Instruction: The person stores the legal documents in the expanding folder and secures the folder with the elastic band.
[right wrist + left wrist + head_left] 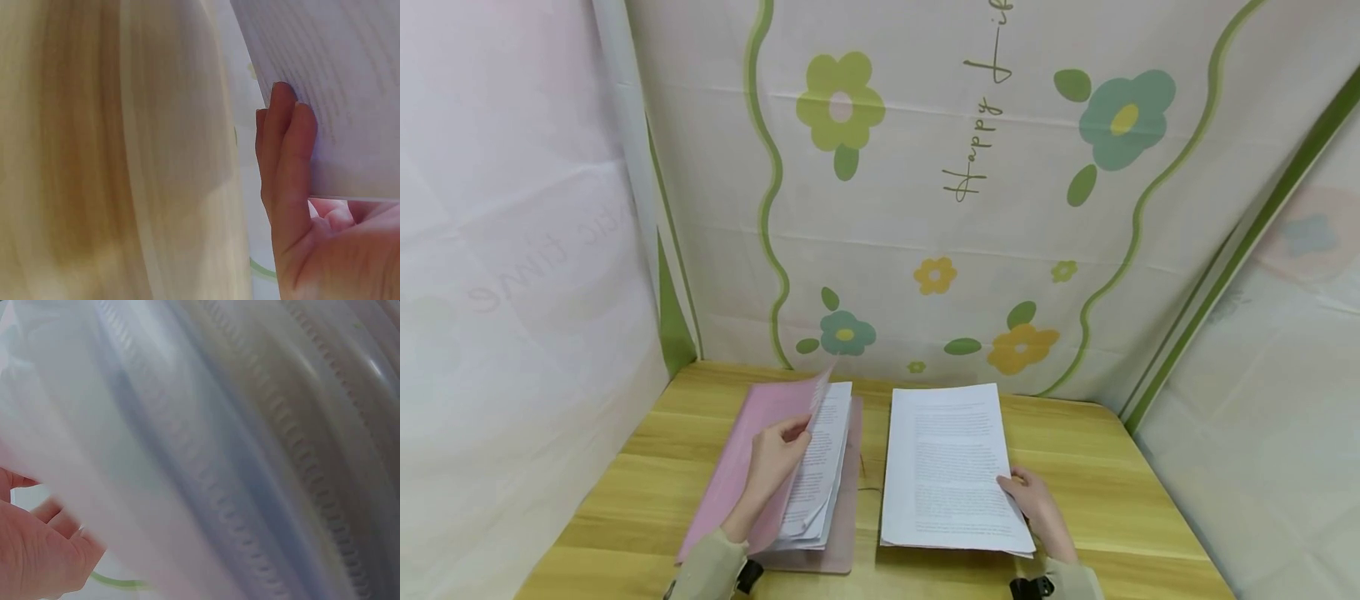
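Observation:
On the left of the table lies a pink folder (777, 408) with a translucent cover, and printed sheets (822, 475) are inside it. My left hand (777, 454) pinches the cover near its right edge and holds it tilted up over those sheets. In the left wrist view, that hand (47, 547) is at the lower left, beside blurred translucent layers (206, 456) with notched edges. To the right, my right hand (1036, 506) grips the right edge of a printed paper stack (951, 467). In the right wrist view, fingers (292, 156) lie against the printed underside of the paper (350, 94).
A yellow wood-grain table (1120, 500) carries everything. Behind it hangs a white flower-print curtain (887, 217), with pale fabric walls (512, 292) on either side. A thin dark strand (868, 489) shows between the folder and the paper stack.

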`<act>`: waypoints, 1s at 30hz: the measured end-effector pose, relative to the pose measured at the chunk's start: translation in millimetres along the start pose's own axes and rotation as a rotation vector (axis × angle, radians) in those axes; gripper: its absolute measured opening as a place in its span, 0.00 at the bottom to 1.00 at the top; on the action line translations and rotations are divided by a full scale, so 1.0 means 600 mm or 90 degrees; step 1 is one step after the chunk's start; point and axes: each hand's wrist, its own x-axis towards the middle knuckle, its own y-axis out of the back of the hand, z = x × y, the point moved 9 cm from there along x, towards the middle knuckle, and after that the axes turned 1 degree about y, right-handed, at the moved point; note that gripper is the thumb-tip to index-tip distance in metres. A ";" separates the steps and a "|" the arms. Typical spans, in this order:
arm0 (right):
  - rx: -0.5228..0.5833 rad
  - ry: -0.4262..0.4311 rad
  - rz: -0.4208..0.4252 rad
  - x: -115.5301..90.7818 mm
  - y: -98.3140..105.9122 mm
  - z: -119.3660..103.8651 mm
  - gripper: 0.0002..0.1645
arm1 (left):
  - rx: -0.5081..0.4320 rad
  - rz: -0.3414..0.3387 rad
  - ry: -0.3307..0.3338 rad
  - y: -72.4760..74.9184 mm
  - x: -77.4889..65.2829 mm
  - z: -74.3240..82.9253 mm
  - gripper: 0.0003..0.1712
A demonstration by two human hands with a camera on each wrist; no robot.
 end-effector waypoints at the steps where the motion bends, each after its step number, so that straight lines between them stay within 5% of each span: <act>1: -0.001 0.001 -0.003 -0.002 0.001 -0.003 0.28 | -0.002 -0.001 0.001 0.000 0.000 0.000 0.17; 30: 0.045 0.019 -0.006 0.017 -0.062 -0.029 0.24 | -0.014 0.003 0.006 0.006 0.003 0.000 0.17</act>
